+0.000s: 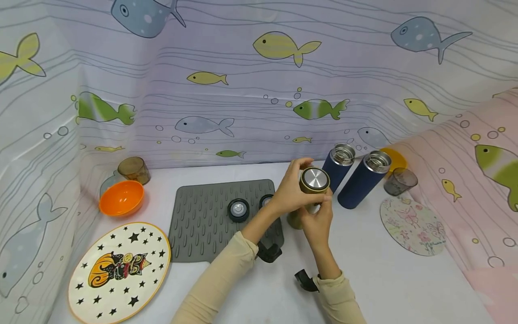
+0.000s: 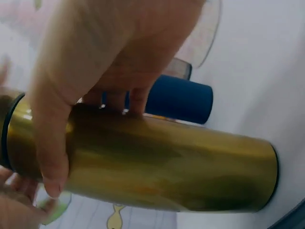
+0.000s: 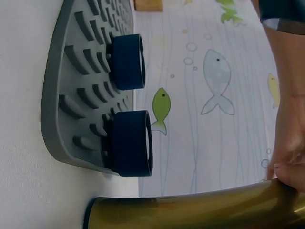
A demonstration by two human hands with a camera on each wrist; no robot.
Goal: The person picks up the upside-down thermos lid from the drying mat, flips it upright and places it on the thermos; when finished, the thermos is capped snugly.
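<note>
A gold vacuum flask [image 1: 295,220] with a brushed steel lid [image 1: 314,178] stands right of the grey mat. My left hand [image 1: 290,191] curls round its top by the lid, thumb across the near side. Lower down, my right hand [image 1: 319,222] grips the body; in the left wrist view its thumb and fingers wrap the gold flask [image 2: 171,164] below the dark ring. Part of the left hand [image 2: 21,205] shows there at the lid end. Just right of the hands are two dark blue flasks, one nearer [image 1: 361,182] and one behind [image 1: 337,167], both with uncovered mouths.
Two dark round lids, one [image 1: 238,210] and another [image 1: 265,200] partly behind the left arm, sit on the grey mat [image 1: 198,225]. Leftward are an orange bowl [image 1: 121,199], a brown cup [image 1: 134,170] and a cat-print oval plate [image 1: 121,310]. A grey cup [image 1: 400,182] and floral board [image 1: 413,225] lie right.
</note>
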